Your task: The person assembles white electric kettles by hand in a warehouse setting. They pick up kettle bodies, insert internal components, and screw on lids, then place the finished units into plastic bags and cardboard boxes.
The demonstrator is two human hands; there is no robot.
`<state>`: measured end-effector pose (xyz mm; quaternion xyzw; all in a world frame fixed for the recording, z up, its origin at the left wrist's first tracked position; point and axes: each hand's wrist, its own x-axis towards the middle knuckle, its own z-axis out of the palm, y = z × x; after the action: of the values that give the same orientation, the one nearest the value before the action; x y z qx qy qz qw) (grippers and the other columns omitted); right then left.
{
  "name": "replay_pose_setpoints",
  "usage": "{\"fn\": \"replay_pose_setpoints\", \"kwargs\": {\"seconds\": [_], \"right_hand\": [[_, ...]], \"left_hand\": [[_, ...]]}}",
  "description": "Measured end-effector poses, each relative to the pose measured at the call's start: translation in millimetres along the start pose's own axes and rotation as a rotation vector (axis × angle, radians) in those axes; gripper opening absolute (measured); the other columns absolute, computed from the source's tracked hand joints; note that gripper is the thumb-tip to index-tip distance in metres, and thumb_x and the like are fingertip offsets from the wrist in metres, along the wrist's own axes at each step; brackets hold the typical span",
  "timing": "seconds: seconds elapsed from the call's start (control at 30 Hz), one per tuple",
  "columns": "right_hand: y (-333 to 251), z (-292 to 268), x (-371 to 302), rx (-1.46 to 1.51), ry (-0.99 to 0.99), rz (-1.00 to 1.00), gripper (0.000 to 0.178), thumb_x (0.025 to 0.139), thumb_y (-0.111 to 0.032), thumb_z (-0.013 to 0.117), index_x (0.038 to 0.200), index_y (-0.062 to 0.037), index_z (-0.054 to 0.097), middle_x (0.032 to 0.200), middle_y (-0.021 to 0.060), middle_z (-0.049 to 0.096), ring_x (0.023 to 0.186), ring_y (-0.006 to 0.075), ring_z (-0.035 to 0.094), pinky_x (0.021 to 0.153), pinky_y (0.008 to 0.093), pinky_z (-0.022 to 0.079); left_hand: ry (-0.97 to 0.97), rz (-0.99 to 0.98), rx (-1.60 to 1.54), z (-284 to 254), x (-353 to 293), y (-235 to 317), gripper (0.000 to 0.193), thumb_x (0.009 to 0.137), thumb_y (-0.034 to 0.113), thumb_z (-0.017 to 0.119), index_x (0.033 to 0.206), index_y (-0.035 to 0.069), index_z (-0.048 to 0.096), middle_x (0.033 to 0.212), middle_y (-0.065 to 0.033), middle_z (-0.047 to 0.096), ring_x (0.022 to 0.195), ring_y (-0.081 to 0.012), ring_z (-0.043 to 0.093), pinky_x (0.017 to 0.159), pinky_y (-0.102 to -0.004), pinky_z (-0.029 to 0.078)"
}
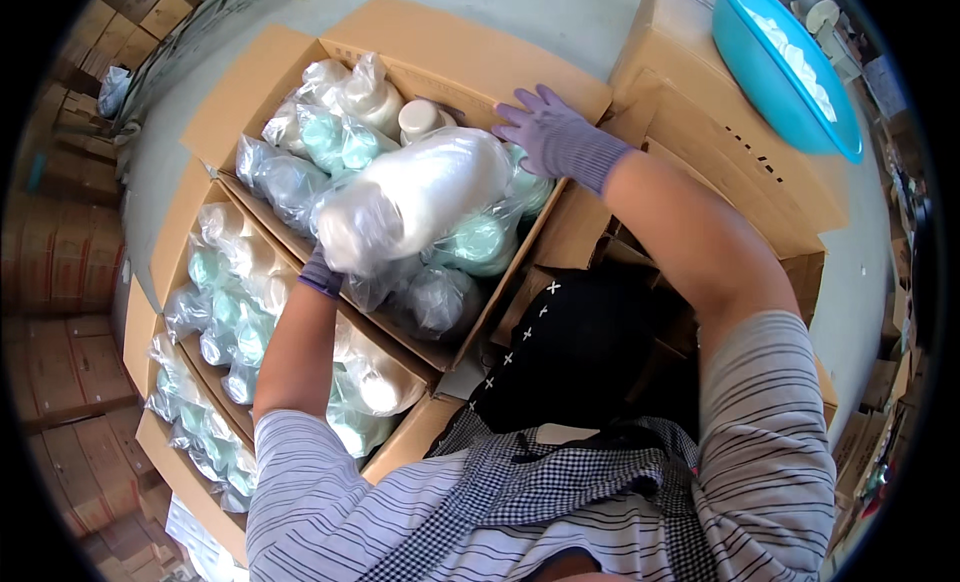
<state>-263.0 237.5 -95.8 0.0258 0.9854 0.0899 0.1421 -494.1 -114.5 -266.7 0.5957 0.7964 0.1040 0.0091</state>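
Gripping the bagged white bottle (415, 207) from below, the left hand (322, 274) carries it over the open carton (480, 57) while the right hand (555, 137), fingers spread, steadies its far end; slick plastic could probably slip.

Your left hand (322, 273), in a purple glove, holds up the near end of a large white bottle wrapped in clear plastic (415, 207). The bottle lies tilted over the open cardboard box (400, 37), on top of other bagged white and pale green bottles (330, 137). Your right hand (555, 137), also gloved, rests flat at the far right corner of this box, just beside the bottle. Nearer to you on the left, a second open box (165, 252) holds more bagged bottles. At the upper right, a turquoise plastic basin (770, 87) sits on closed cartons (740, 172).
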Motion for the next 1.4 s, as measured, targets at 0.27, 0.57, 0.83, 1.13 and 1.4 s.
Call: {"fn": "replay_pose_setpoints", "kwargs": {"seconds": [0.27,0.57,0.83,1.13,1.4], "right_hand": [[4.1,1.1,-220.2,0.475,0.525,0.230,0.055,0.082,-0.022,0.076,0.132,-0.0052,0.059,0.140,0.0163,0.055,0.128,0.0386,0.049,0.110,0.0511,0.038],[-80.4,76.3,-359.5,0.625,0.234,0.605,0.053,0.075,-0.015,0.072,0.126,-0.0058,0.063,0.139,0.0178,0.055,0.130,0.0406,0.048,0.109,0.0514,0.040],[-89.5,81.1,-353.2,0.831,0.220,0.484,0.052,0.080,-0.020,0.073,0.128,-0.0039,0.062,0.138,0.0193,0.056,0.130,0.0397,0.049,0.110,0.0489,0.042],[-85.0,87.1,-353.7,0.979,0.082,0.531,0.054,0.084,-0.025,0.073,0.133,-0.0048,0.060,0.139,0.0188,0.056,0.129,0.0374,0.053,0.110,0.0458,0.044],[-81.2,103.4,-352.3,1.009,-0.013,0.562,0.055,0.087,-0.029,0.070,0.136,-0.0050,0.058,0.141,0.0198,0.055,0.131,0.0374,0.052,0.110,0.0448,0.044]], "left_hand": [[0.046,-0.124,0.071,-38.2,68.6,-2.0,0.056,0.096,0.041,0.062,0.143,0.012,0.053,0.143,-0.0111,0.055,0.133,-0.0304,0.049,0.115,-0.0443,0.036],[0.071,-0.637,-0.030,7.6,11.0,57.5,0.076,0.090,0.038,0.072,0.153,0.013,0.038,0.154,-0.0141,0.042,0.144,-0.0331,0.037,0.119,-0.0436,0.031],[0.114,-0.592,-0.131,-18.6,60.4,194.0,0.041,0.088,0.033,0.068,0.117,0.005,0.067,0.113,-0.0173,0.070,0.108,-0.0337,0.066,0.094,-0.0411,0.053],[-0.322,-0.594,-0.522,17.4,167.6,118.9,0.029,0.077,0.025,0.073,0.099,0.006,0.071,0.098,-0.0201,0.073,0.088,-0.0339,0.072,0.081,-0.0450,0.057],[-0.207,-0.047,-0.223,124.6,187.4,107.8,0.038,0.093,0.038,0.062,0.113,0.007,0.072,0.100,-0.0207,0.073,0.083,-0.0320,0.073,0.077,-0.0435,0.058]]}}
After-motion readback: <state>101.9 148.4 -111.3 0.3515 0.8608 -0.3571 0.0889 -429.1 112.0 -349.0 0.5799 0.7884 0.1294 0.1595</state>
